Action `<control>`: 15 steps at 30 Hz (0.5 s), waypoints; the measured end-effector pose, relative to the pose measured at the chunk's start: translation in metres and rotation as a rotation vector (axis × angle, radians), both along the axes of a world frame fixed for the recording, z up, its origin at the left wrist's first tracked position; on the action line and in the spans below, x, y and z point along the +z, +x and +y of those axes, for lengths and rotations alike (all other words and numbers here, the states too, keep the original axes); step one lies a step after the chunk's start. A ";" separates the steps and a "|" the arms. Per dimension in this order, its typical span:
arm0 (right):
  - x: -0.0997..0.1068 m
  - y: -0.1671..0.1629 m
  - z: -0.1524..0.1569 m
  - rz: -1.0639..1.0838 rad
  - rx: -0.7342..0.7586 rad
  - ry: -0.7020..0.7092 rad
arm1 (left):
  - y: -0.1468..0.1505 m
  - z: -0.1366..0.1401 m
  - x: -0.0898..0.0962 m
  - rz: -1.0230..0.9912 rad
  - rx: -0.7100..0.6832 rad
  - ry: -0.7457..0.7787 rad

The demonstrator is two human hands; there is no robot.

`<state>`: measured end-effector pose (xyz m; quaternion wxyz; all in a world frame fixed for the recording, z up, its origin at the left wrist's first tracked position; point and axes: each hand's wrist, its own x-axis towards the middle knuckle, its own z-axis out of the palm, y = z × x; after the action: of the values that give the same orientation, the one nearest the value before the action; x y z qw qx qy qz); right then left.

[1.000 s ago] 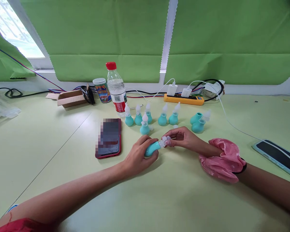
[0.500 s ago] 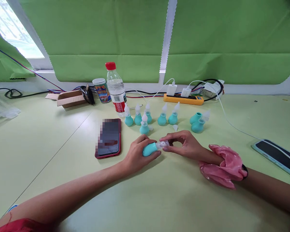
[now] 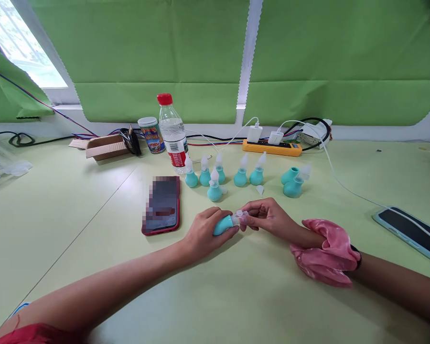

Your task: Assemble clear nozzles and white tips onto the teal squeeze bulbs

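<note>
My left hand [image 3: 206,231] is closed around the teal bulb of a nasal aspirator [image 3: 222,225], which lies tilted with its neck to the right. A clear plastic nozzle piece [image 3: 238,216] sits at the bulb's neck. Thumb and fingers of my right hand [image 3: 267,216] pinch that clear piece; its far end is partly hidden by the fingers. Beyond my hands stand several teal aspirators with whitish tips [image 3: 214,191]. To the right, an open teal bulb [image 3: 290,175] stands behind an aspirator with a clear, slanted top [image 3: 293,187]. A small white tip [image 3: 260,189] lies on the table.
A red-cased phone [image 3: 161,205] lies left of my hands, a blue-edged phone [image 3: 412,229] far right with a white cable. Behind stand a water bottle [image 3: 174,138], a can [image 3: 152,136], a cardboard box [image 3: 107,147] and an orange power strip [image 3: 272,146].
My right hand has slid slightly left and closed in on the clear piece, its fingers nearer the bulb's neck. The left hand and bulb have shifted and turned a little.
</note>
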<state>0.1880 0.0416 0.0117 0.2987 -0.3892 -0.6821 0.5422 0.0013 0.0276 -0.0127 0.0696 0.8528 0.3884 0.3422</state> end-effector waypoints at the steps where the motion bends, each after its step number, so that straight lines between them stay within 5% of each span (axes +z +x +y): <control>1: 0.001 -0.001 -0.001 0.000 -0.001 -0.021 | 0.000 0.000 0.000 0.015 -0.004 0.021; 15: 0.005 -0.009 -0.016 0.062 -0.170 -0.396 | 0.003 -0.002 -0.001 0.106 -0.042 0.120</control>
<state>0.1789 0.0253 0.0163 0.2819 -0.4795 -0.5174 0.6503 0.0046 0.0255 -0.0139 0.0051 0.8803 0.3522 0.3179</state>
